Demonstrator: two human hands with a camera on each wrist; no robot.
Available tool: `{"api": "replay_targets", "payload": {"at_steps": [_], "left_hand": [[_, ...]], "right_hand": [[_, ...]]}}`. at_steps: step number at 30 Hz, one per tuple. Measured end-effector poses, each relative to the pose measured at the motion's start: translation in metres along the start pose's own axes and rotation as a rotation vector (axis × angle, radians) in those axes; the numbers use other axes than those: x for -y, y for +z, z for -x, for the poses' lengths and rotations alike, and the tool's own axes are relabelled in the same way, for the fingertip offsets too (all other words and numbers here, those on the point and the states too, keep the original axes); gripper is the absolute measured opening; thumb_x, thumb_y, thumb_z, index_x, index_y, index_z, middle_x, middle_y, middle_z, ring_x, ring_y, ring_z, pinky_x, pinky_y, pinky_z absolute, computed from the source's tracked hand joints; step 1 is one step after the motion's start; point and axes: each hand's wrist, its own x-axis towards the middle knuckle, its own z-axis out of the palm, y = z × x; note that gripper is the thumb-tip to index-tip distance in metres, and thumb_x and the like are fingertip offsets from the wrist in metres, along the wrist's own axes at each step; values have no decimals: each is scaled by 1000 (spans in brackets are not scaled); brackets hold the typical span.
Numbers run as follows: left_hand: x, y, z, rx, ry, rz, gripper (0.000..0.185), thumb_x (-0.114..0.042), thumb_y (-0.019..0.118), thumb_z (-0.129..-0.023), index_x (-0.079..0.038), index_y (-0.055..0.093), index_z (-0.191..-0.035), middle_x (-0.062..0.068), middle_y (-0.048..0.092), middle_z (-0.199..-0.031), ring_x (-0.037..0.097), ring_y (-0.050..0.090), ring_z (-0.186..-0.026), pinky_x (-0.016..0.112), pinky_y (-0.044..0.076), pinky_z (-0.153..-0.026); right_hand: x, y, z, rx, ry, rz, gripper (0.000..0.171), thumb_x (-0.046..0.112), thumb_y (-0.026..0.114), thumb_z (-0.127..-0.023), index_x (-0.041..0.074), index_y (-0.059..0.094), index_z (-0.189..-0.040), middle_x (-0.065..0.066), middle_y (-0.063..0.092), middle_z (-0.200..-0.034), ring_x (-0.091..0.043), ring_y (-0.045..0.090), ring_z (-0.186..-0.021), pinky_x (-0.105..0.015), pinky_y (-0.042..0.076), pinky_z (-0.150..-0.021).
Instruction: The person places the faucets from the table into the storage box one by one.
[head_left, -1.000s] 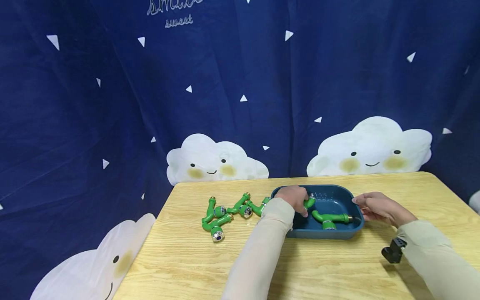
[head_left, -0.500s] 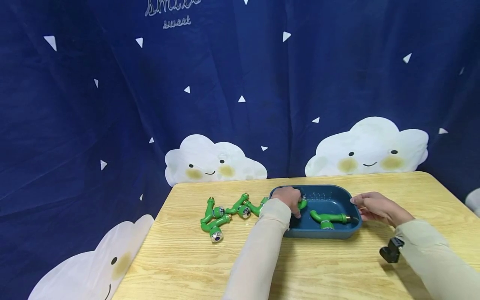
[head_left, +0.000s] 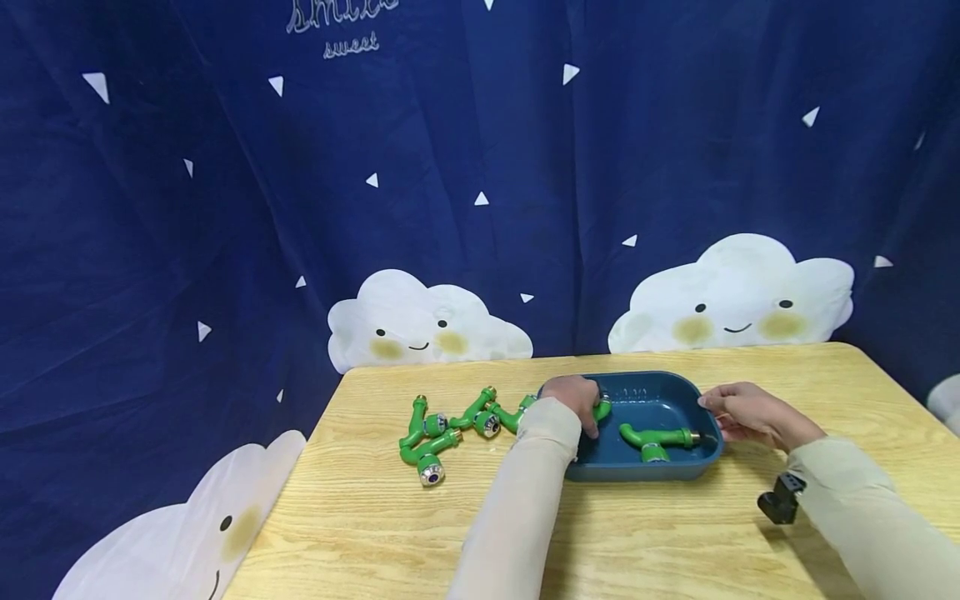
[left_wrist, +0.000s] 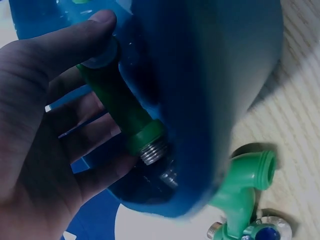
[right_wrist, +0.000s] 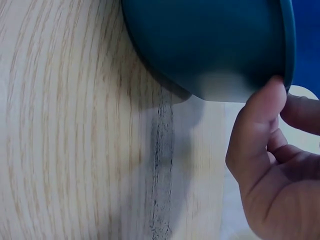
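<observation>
Left hand (head_left: 576,400) drew green fitting (head_left: 602,408) back; right hand (head_left: 742,414) steadies tray (head_left: 675,471)

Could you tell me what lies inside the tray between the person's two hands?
In the head view, one green tap lies on the tray floor between the left hand and right hand.

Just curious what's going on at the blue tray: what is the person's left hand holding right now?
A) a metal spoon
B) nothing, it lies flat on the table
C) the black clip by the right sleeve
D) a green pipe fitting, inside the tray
D: the left hand curls its fingers round a green pipe fitting with a threaded metal end, inside the blue tray; the right hand touches the tray's rim.
</observation>
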Motion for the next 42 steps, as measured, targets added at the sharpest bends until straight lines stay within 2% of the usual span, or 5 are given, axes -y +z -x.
{"api": "replay_targets", "payload": {"at_steps": [17,26,33,38,42], "left_hand": [[0,2,1,21,-6,-3,34,-45,86,-73,-26,59,-67,-10,55,-70,9,48,-65,25,44,-59],[0,-2,1,8,21,30,48,-45,84,-75,-24,44,-58,-9,42,-62,9,43,-61,25,38,-54],[1,-12,13,-23,59,22,26,-51,80,-78,-34,74,-97,-16,69,-93,4,63,-84,25,53,-72],[2,-16,25,-34,116,1,47,-54,72,-85,-35,66,-128,-17,67,-124,5,64,-113,26,54,-91],[6,-18,34,-85,189,-45,51,-54,67,-89,-34,60,-136,-15,63,-131,5,61,-119,27,54,-93]], "right_hand": [[2,-1,0,3,7,-17,43,16,40,-106,-14,39,-136,-2,64,-85,-9,65,-69,-26,59,-66],[1,-2,-1,13,5,-27,46,15,40,-105,-16,35,-138,-1,64,-86,-9,65,-71,-25,59,-66],[-1,-3,-1,19,-5,-40,45,14,39,-105,-16,36,-138,-1,64,-87,-9,65,-72,-25,59,-66],[-4,-2,-2,17,-8,-41,46,15,39,-105,-17,36,-138,-2,64,-87,-8,66,-72,-25,60,-66],[-5,-1,-2,23,-10,-45,45,15,39,-105,-16,37,-137,-2,64,-88,-8,66,-72,-25,60,-66]]}}
